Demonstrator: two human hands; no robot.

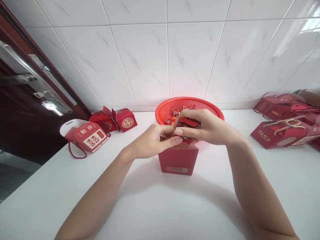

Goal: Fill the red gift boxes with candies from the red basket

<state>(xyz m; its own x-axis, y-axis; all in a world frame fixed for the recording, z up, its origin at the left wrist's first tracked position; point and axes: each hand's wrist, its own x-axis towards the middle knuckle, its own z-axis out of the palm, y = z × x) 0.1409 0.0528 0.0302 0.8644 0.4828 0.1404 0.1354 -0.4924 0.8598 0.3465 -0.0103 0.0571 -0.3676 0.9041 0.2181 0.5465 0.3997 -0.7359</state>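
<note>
A red gift box point(178, 161) stands on the white table in front of me, its top hidden behind my hands. Over its rim, my right hand point(208, 128) closes thumb and fingers around a small red wrapped candy packet point(188, 123). From the other side my left hand point(155, 141) reaches over the same opening, thumb and fingertips curled together against the right fingertips. What lies in the left fingers is hidden. Just behind, a red plastic basket point(162, 106) contains red wrapped candies point(174, 111).
At the left are a red and white box point(92, 138) with a rope handle and two small red boxes point(127, 120). More red boxes point(275, 133) crowd the right side. White tiles point(140, 60) back the table point(155, 206); a dark door point(22, 110) with keys stands at left.
</note>
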